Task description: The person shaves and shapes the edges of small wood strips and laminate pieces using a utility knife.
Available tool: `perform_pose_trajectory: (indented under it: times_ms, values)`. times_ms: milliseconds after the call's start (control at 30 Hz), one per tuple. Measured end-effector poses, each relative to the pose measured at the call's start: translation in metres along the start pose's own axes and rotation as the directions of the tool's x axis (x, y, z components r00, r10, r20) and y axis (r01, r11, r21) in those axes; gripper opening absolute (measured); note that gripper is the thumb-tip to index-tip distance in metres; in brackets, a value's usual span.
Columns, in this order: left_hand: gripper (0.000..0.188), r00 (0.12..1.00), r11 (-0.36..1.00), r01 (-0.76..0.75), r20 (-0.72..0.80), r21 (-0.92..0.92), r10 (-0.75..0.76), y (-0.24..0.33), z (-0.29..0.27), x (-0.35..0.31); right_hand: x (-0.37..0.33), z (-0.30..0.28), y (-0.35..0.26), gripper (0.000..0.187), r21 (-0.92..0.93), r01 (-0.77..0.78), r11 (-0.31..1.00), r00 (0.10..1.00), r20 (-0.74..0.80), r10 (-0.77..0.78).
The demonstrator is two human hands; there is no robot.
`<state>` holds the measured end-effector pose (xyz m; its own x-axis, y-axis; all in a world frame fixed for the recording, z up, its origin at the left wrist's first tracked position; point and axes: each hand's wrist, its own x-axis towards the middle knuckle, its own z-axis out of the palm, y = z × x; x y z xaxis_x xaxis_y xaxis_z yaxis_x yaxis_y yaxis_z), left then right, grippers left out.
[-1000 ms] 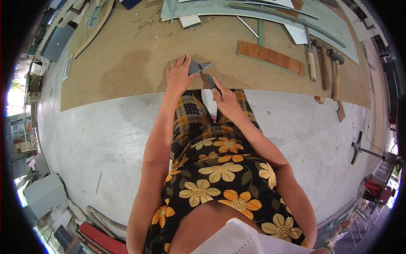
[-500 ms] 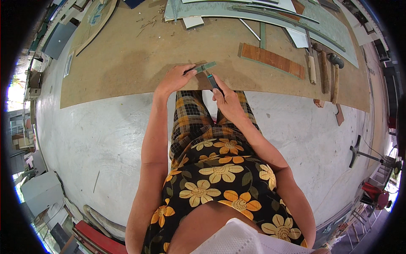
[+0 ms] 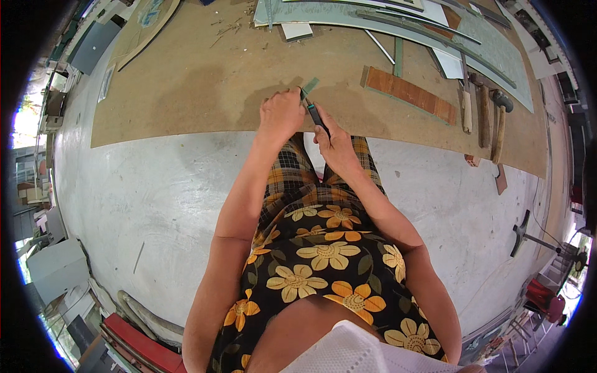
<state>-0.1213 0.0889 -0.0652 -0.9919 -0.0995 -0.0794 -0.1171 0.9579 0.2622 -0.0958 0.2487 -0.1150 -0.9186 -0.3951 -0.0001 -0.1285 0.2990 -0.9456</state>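
My left hand (image 3: 282, 115) is closed, back of the hand up, over the near edge of the worktable (image 3: 205, 118). Out of its fingertips sticks a short grey-green strip (image 3: 312, 83); the rest of the strip is hidden under the hand. My right hand (image 3: 336, 142) is wrapped round a slim black-handled tool (image 3: 318, 119) with a teal band near its front. The tool's thin metal end points up and left to the strip, beside my left fingers. Whether it touches the strip I cannot tell.
To the right lie a brown wooden board (image 3: 410, 94), a wooden-handled tool (image 3: 466, 109) and a hammer (image 3: 500, 118). Pale green sheets (image 3: 348, 22) with long dark strips are stacked at the back. Small scraps (image 3: 227, 30) lie at the far left-centre. A red brick (image 3: 472, 160) is below the table edge.
My left hand has moved right and turned over, back up, bringing the strip steeper and closer to the tool. The right hand keeps its hold on the tool. The whole view has shifted slightly.
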Motion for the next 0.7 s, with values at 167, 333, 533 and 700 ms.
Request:
perform_pose_trajectory:
  times_ms: [167,333,533,700]
  values:
    - [0.027,0.998,0.999,0.032,-0.047,0.024,-0.031,-0.008,0.012,-0.001,-0.004,0.001,-0.003,0.050,-0.029,0.076,0.997,0.997,-0.014,-0.077]
    - [0.027,0.986,0.998,0.029,-0.163,-0.062,-0.039,-0.013,0.024,-0.006,-0.002,-0.003,-0.011,0.046,-0.013,0.005,1.000,1.000,0.027,-0.005]
    - [0.026,0.991,0.998,0.038,-0.126,-0.058,-0.045,-0.016,0.019,-0.004,-0.004,0.001,-0.003,0.049,-0.095,0.076,0.993,0.997,-0.006,-0.077]
    - [0.026,0.990,0.998,-0.021,-0.138,-0.060,0.013,-0.023,0.017,-0.004,-0.003,0.003,0.002,0.048,-0.093,0.093,0.991,0.996,-0.009,-0.094]
